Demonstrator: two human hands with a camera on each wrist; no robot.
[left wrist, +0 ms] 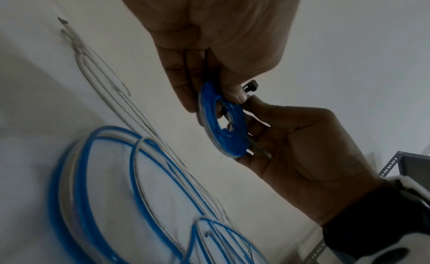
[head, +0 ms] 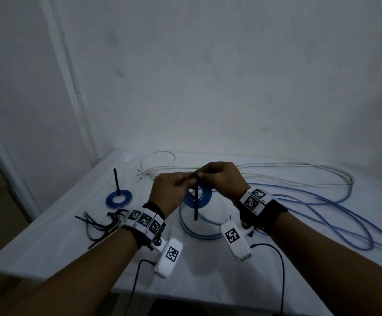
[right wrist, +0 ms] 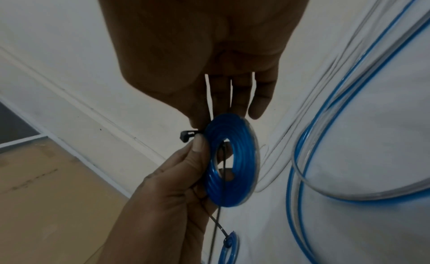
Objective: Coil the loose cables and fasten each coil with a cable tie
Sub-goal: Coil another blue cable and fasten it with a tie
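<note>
- Here, held up above the desk (head: 76, 247) between both hands: a small flat blue cable coil (head: 198, 197), standing on edge.
- Left hand (head: 170, 192) with thumb and fingers (right wrist: 197, 146) pinching the coil's rim, just beside the square head of a black cable tie (head: 195, 201).
- Right hand (head: 222, 176) with fingertips closed on the top of the same coil, at the tie; other fingers (right wrist: 260, 102) reaching straight behind the coil.
- Tie passing through the hole of the coil, its long tail hanging down below; head sticking out at the rim, seen in both wrist views.
- Further left on the desk: a second blue coil (head: 118, 198), lying flat, already tied, with its tie tail pointing up.
- Near the left wrist: a bundle of spare black cable ties (head: 98, 224) lying on the desk.
- Under and to the right of the hands: loose blue cable (head: 322, 213) in wide loops.
- Behind, toward the wall: loose white cable (head: 276, 172), also uncoiled.
</note>
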